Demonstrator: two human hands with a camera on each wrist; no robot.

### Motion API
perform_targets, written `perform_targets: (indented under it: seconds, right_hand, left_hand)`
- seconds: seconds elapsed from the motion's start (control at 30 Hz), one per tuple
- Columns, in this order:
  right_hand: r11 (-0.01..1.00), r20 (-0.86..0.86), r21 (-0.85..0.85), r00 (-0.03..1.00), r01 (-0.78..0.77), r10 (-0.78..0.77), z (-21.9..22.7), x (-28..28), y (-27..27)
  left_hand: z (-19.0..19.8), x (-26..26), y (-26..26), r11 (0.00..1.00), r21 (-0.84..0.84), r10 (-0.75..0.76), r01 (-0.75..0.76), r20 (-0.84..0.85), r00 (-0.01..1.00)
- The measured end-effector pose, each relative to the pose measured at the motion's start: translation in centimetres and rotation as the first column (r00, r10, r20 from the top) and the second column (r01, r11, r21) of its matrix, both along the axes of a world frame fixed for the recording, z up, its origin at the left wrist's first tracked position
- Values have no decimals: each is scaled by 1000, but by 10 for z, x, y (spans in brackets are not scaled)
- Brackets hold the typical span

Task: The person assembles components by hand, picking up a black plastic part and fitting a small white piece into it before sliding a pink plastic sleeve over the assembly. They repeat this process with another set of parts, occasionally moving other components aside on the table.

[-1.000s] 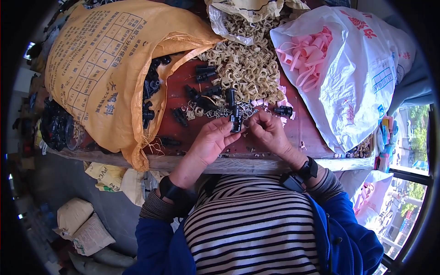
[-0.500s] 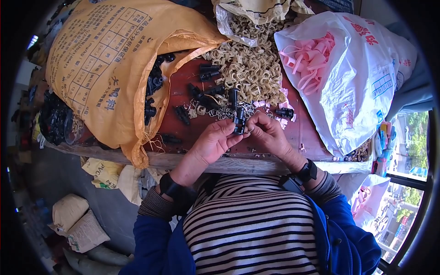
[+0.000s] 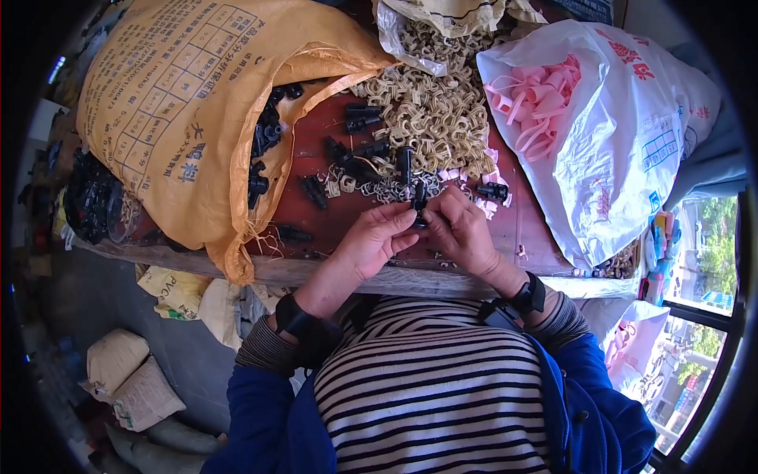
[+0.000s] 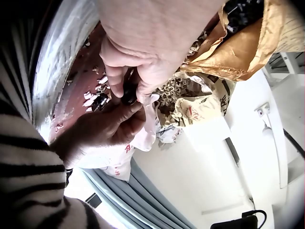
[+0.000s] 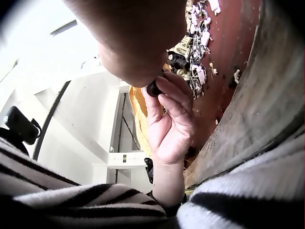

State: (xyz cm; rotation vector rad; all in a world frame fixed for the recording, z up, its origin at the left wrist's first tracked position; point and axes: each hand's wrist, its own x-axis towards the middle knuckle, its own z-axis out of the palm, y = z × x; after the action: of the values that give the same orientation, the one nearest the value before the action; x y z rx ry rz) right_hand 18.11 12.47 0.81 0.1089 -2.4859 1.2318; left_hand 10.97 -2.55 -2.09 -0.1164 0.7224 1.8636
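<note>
In the head view my left hand (image 3: 375, 237) pinches a small black plastic fitting (image 3: 419, 201) between thumb and fingers, near the table's front edge. My right hand (image 3: 466, 233) meets it from the other side, with bent fingers and thumb gripping at the fitting's lower end. The left wrist view shows the fitting (image 4: 129, 93) end-on between both hands' fingertips. Its round dark end (image 5: 153, 88) also shows in the right wrist view. Just beyond the hands, another black fitting (image 3: 405, 162) stands out against a scatter of small metal clips (image 3: 385, 190).
A pile of beige plastic rings (image 3: 442, 118) spreads across the red table (image 3: 316, 229). At left lies an orange woven sack (image 3: 181, 134) with black fittings inside. A white sack (image 3: 608, 158) of pink straps (image 3: 537, 99) lies at right. More black fittings (image 3: 347, 158) lie between.
My right hand has closed in from slightly apart to the fitting's lower end. The fitting has turned, so less of its face shows between the hands.
</note>
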Motion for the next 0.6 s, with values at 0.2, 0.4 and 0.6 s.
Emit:
perform_targets:
  seconds: [0.2,0.4,0.6]
  right_hand:
    - [985,55,169,998,-24,15,0,4,0]
    - [963,49,263,997,-65,54,-4,4,2]
    - [999,81,14,996,-36,35,-6,1,1]
  left_hand:
    - [0,0,2,998,-63,-4,2,-21,1000]
    - [-3,1,3,992,-126,1,-13,-90,996]
    - [-3,0,4,985,-175,-14,-8,-121,993]
